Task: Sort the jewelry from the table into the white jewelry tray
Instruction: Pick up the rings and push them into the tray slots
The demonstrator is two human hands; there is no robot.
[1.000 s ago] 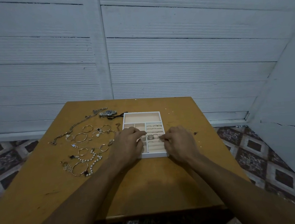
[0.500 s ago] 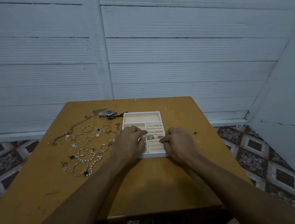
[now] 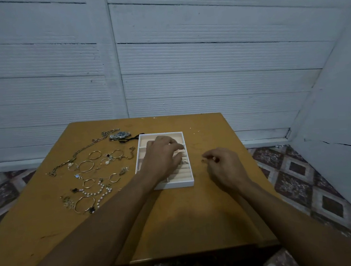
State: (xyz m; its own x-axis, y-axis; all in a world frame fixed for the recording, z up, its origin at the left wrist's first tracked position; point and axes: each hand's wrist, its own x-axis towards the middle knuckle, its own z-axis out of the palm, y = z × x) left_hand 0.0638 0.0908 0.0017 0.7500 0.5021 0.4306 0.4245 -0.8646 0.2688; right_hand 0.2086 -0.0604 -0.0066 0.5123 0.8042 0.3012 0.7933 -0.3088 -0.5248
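The white jewelry tray point(image 3: 175, 185) lies mid-table with beige ring rows, and a ring point(image 3: 183, 162) sits in one row. My left hand point(image 3: 163, 156) lies over the tray, its fingers stretched across the upper ring rows and hiding most compartments. Just right of the tray, my right hand point(image 3: 223, 164) hovers above the table with curled fingers. Its thumb and forefinger pinch something tiny that is too small to identify. Loose jewelry lies left of the tray: a watch point(image 3: 120, 135), a long chain point(image 3: 80, 151), gold bangles point(image 3: 86, 166) and a pearl bracelet point(image 3: 98, 191).
The wooden table point(image 3: 178, 223) stands against a white panelled wall. Its front edge is near me, and patterned floor tiles point(image 3: 297, 177) show on both sides. A black cord point(image 3: 131, 138) lies beside the tray's far-left corner.
My right hand left the tray's ring rows and moved right, off the tray. My left hand slid from the tray's left side further up over the ring rows.
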